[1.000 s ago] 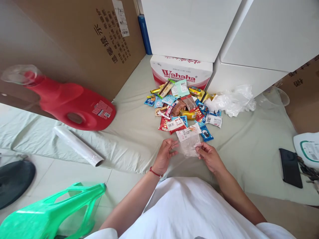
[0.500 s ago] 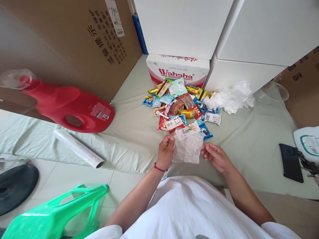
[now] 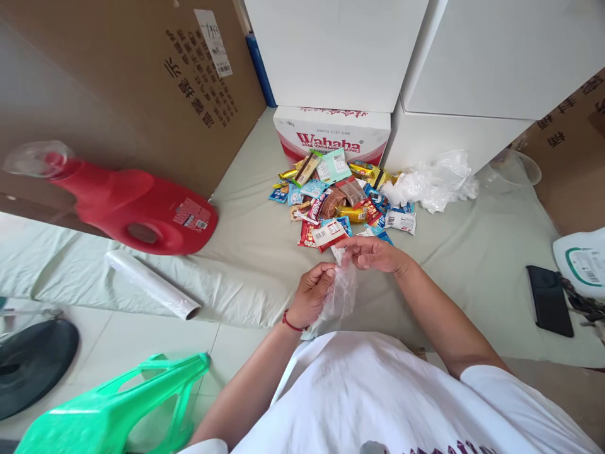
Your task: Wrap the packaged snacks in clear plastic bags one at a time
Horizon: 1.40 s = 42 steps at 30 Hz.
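A thin clear plastic bag hangs crumpled in front of my body. My left hand, with a red cord on its wrist, pinches the bag's upper left edge between thumb and fingers. From the other side my right hand reaches to the bag's top, its fingers bent around the gathered plastic. Part of the bag's mouth is hidden behind the fingers. Just beyond the hands lies a pile of small wrapped snacks; a red-and-white packet is close to my right fingertips.
Behind the pile stands a Wahaha carton. Loose clear bags and a clear plastic tub are at right, with a phone nearer the edge. To the left lie a red jug, a film roll and a green stool.
My right hand has moved left and up onto the bag's top. The bag, spread flat before, is now bunched and hangs lower. The white packet at its top edge is mostly covered.
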### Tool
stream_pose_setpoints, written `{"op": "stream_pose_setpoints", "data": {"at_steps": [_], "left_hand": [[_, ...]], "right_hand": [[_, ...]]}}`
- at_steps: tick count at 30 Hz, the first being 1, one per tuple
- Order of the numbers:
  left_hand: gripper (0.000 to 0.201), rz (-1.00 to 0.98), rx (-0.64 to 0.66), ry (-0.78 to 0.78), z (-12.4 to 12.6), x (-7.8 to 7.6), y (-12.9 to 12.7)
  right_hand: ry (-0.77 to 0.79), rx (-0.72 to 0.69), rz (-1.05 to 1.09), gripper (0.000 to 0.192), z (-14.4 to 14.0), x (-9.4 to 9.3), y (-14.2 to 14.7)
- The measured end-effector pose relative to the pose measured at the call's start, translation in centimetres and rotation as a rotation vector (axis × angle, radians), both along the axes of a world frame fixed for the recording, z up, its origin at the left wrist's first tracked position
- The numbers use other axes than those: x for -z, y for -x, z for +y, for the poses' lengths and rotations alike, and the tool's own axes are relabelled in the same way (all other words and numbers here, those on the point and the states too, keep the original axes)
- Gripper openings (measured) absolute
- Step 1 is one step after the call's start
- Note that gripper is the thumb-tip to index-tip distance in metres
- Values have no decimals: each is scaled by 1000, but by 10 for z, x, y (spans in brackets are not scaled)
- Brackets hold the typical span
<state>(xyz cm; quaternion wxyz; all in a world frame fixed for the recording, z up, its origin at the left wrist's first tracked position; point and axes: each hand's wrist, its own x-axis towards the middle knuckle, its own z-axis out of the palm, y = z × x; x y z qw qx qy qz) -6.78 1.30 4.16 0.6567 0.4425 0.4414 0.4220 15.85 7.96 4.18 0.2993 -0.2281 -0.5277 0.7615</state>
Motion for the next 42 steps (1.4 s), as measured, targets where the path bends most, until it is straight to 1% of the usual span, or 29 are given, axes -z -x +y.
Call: {"op": "stream_pose_setpoints", "data": {"at_steps": [1, 3, 5, 7, 8, 10, 12, 14, 16, 18, 20, 22, 24, 26, 27, 29, 31, 33, 35, 36, 37, 39, 40, 42], "left_hand": [[42, 73, -35, -56, 2, 1, 4], [34, 235, -83, -207, 5, 2, 12], [24, 377, -90, -418, 6, 3, 20], [17, 493, -85, -668, 5, 4, 25], [18, 545, -87, -794, 4, 4, 27], [24, 629, -102, -1018, -1, 2, 29], [35, 678, -123, -1175, -7, -3, 32], [46, 685, -143, -1247, -14, -11, 37], [53, 679, -170, -1263, -21, -18, 46], [56, 696, -188, -1282, -27, -20, 58], [50, 749, -151, -1328, -32, -14, 70], [34, 803, -42, -1365, -35, 0, 81], [20, 827, 123, -1346, -39, 17, 87], [16, 805, 296, -1276, -43, 31, 90], [16, 778, 374, -1236, -44, 36, 91], [20, 718, 484, -1177, -46, 39, 92], [25, 673, 509, -1141, -47, 36, 92], [27, 641, 453, -1093, -46, 29, 90], [27, 609, 322, -1005, -43, 23, 84], [28, 596, 242, -948, -42, 21, 79], [29, 587, 164, -886, -39, 19, 73], [29, 577, 50, -756, -34, 17, 60], [29, 569, 20, -698, -31, 17, 53], [28, 545, -14, -603, -24, 20, 41]], "right_hand": [[4, 15, -39, 52, 0, -2, 2], [6, 99, -145, 39, -1, -4, 5], [5, 161, -244, 36, -3, -6, 10], [18, 221, -299, 39, -5, -8, 17], [36, 268, -313, 40, -6, -9, 20], [100, 398, -310, 43, -7, -10, 25], [185, 543, -285, 44, -10, -12, 27], [252, 695, -264, 45, -15, -13, 24], [287, 849, -252, 45, -24, -11, 15], [296, 988, -257, 44, -35, -5, 2], [292, 1089, -293, 44, -50, 6, -12], [283, 1148, -367, 43, -65, 19, -25], [255, 1167, -457, 42, -78, 32, -35], [181, 1138, -556, 41, -88, 41, -41], [129, 1113, -606, 41, -91, 44, -43], [21, 1082, -706, 40, -94, 45, -46], [-80, 1103, -813, 37, -95, 39, -48], [-212, 1179, -941, 33, -94, 28, -49], [-385, 1240, -1036, 26, -91, 14, -46], [-464, 1235, -1050, 24, -88, 7, -43], [-526, 1195, -1044, 23, -84, 3, -39], [-592, 1049, -1009, 25, -72, 1, -27], [-603, 976, -1001, 29, -64, 3, -20], [-586, 879, -1013, 41, -45, 14, -9]]}}
